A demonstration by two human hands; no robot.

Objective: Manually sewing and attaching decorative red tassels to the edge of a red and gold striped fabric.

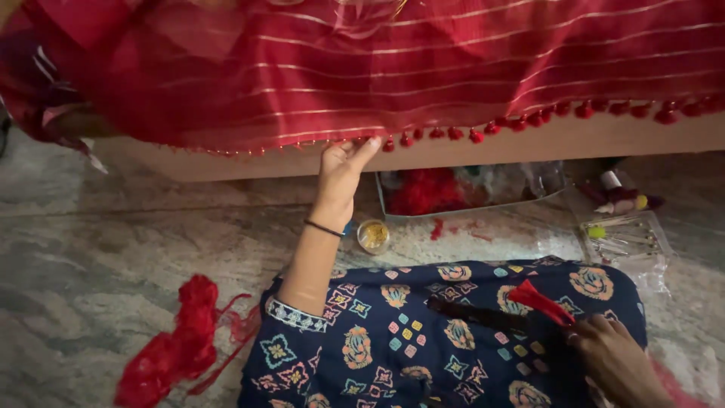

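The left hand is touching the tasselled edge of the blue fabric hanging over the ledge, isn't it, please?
Not quite: the fabric is red with thin gold stripes, not blue. The head view shows the left hand reaching up to its tasselled edge over the ledge.
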